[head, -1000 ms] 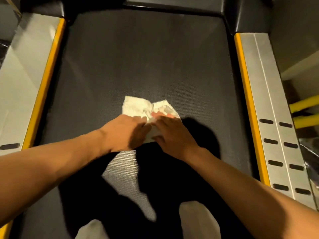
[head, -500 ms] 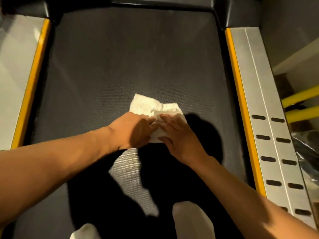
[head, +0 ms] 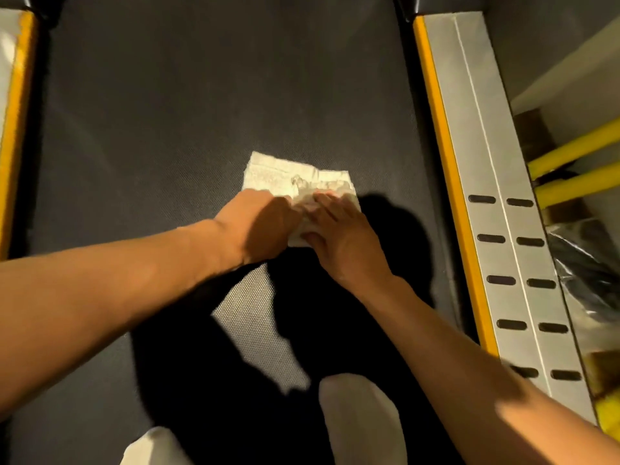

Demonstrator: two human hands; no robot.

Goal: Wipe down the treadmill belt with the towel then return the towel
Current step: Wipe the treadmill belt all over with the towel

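Observation:
A crumpled white towel point(head: 285, 177) lies flat on the dark textured treadmill belt point(head: 188, 112), near its middle. My left hand point(head: 258, 224) presses on the towel's near left part, fingers curled over it. My right hand point(head: 339, 229) lies flat on the towel's right part, fingers spread forward. Both hands touch each other over the towel and cover its near half. Their shadows fall dark on the belt behind them.
Silver side rails with yellow inner strips border the belt, the right rail point(head: 486, 156) slotted, the left rail point(head: 13, 105) at the frame edge. Yellow bars point(head: 577, 162) and a dark plastic bag point(head: 587, 263) sit beyond the right rail. My white-socked feet point(head: 355, 417) stand on the belt.
Both hands have slid the towel a little to the right and forward along the belt, still pressed together on it. The view has shifted left relative to the treadmill.

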